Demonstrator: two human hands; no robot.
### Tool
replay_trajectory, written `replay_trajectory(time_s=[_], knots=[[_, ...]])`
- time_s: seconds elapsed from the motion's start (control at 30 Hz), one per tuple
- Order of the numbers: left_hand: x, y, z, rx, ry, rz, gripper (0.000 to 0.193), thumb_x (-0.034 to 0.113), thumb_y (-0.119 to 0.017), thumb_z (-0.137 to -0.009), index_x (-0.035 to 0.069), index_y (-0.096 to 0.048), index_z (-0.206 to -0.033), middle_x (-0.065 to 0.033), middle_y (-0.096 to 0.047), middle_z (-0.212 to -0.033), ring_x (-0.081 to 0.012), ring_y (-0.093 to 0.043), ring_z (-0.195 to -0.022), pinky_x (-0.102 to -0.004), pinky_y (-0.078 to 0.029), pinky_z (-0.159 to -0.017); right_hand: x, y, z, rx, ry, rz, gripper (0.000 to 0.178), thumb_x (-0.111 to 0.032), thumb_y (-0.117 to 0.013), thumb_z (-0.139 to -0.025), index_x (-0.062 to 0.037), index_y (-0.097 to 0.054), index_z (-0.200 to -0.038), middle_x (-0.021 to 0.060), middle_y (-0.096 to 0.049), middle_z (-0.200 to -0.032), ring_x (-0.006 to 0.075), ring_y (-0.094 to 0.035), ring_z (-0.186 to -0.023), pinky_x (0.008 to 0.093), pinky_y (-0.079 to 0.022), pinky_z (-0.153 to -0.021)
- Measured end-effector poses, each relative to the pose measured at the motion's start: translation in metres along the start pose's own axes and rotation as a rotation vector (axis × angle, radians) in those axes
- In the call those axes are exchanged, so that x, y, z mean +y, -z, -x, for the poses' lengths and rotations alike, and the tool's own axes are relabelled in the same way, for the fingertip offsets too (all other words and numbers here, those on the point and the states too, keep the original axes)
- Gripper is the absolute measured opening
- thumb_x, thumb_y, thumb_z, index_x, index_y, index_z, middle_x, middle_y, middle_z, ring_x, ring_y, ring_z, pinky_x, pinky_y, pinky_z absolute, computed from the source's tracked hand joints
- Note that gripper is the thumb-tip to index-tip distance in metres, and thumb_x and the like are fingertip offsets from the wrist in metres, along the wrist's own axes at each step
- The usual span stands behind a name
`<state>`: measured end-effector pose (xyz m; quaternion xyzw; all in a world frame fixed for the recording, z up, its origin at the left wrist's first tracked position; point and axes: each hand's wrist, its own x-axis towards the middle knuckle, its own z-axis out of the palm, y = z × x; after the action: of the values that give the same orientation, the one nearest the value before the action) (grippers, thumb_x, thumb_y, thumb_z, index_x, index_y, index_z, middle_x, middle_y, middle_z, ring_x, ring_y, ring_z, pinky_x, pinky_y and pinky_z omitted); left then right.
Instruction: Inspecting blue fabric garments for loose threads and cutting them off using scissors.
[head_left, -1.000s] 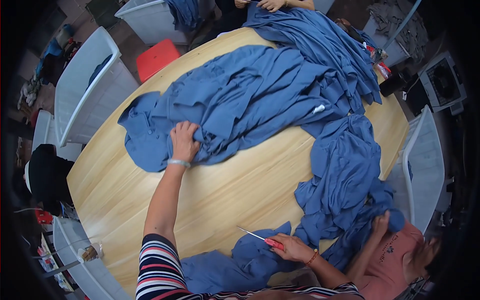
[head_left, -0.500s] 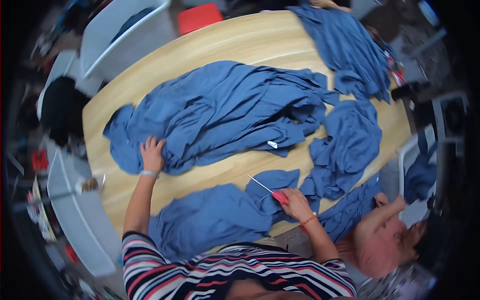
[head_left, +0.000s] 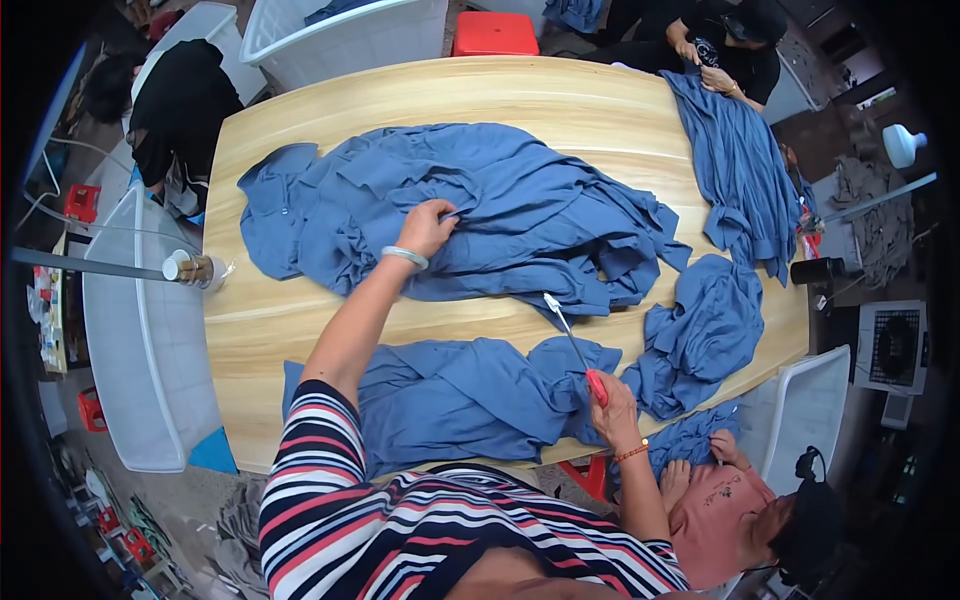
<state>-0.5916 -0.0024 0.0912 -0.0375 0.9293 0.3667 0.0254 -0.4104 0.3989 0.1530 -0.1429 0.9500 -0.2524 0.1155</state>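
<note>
A heap of blue shirts point(head_left: 540, 200) lies spread across the wooden table point(head_left: 450, 95) in front of me. My left hand point(head_left: 428, 230) has its fingers closed on a fold of the cloth near the heap's middle. In my right hand point(head_left: 615, 410) is a red-handled tool point(head_left: 597, 388) with a long thin metal shaft, pointing away from me. Its tip overlaps a small white tag point(head_left: 552, 302) at the heap's near edge; whether they touch I cannot tell. Nearer to me, another pile of blue cloth point(head_left: 450, 395) lies along the table's front edge, under the right wrist.
More blue cloth point(head_left: 705, 325) lies on the right. A person in black point(head_left: 750, 50) handles a garment point(head_left: 735, 160) at the far right corner. A person in pink point(head_left: 715, 510) sits close on my right with cloth. White bins point(head_left: 135, 340) and a red stool point(head_left: 495, 35) surround the table.
My left hand has moved right and away from me, from lying spread on the cloth's left end to gripping its middle. My right hand has shifted slightly right, its tool now pointing farther forward.
</note>
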Motion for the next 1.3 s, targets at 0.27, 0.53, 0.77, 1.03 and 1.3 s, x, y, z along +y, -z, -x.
replay_trajectory(time_s=[0.27, 0.53, 0.77, 1.03, 1.3], knots=[[-0.016, -0.023, 0.049, -0.444, 0.394, 1.155, 0.018, 0.013, -0.066, -0.089, 0.001, -0.065, -0.103, -0.0006, -0.068, -0.096, -0.0061, -0.06, -0.083, -0.0209, -0.047, -0.077, -0.061, 0.022, -0.057, -0.076, 0.074, -0.152, 0.031, -0.017, -0.063, -0.084, -0.0048, -0.058, -0.113, 0.0206, -0.064, -0.092, 0.0411, -0.062, -0.084, 0.0464, -0.048, -0.071], [-0.03, -0.064, 0.055, -0.268, 0.517, 1.335, 0.015, 0.011, -0.061, -0.092, 0.001, -0.065, -0.102, -0.0012, -0.067, -0.095, -0.0081, -0.059, -0.083, -0.0217, -0.046, -0.079, -0.103, 0.019, -0.091, -0.305, 0.08, 0.09, 0.025, -0.028, -0.06, -0.086, -0.0032, -0.06, -0.093, 0.0209, -0.064, -0.069, 0.0391, -0.064, -0.07, 0.0477, -0.05, -0.065], [-0.033, -0.065, 0.064, -0.373, 0.466, 1.342, 0.016, 0.01, -0.06, -0.092, -0.002, -0.064, -0.103, -0.0041, -0.068, -0.097, -0.0102, -0.061, -0.085, -0.0239, -0.048, -0.081, -0.091, 0.019, -0.112, -0.231, 0.044, 0.086, 0.023, -0.025, -0.059, -0.087, -0.0026, -0.059, -0.09, 0.0218, -0.063, -0.068, 0.0398, -0.064, -0.069, 0.0473, -0.05, -0.063], [-0.015, -0.054, 0.059, -0.184, 0.367, 0.848, 0.028, 0.02, -0.068, -0.088, -0.003, -0.064, -0.104, -0.0037, -0.067, -0.094, -0.0068, -0.058, -0.086, -0.0219, -0.045, -0.078, -0.064, 0.02, -0.103, -0.302, 0.069, -0.101, 0.025, -0.02, -0.061, -0.085, -0.0071, -0.057, -0.106, 0.0196, -0.064, -0.085, 0.0387, -0.062, -0.081, 0.0461, -0.048, -0.071], [0.005, -0.086, -0.009, 0.301, 0.486, 1.361, 0.026, 0.02, -0.079, -0.078, 0.009, -0.056, -0.074, 0.0051, -0.052, -0.067, -0.0044, -0.04, -0.059, -0.0223, -0.033, -0.055, -0.064, 0.03, -0.122, -0.212, 0.04, -0.107, 0.034, -0.023, -0.062, -0.086, -0.008, -0.054, -0.115, 0.0211, -0.064, -0.081, 0.0416, -0.061, -0.078, 0.0466, -0.048, -0.07]])
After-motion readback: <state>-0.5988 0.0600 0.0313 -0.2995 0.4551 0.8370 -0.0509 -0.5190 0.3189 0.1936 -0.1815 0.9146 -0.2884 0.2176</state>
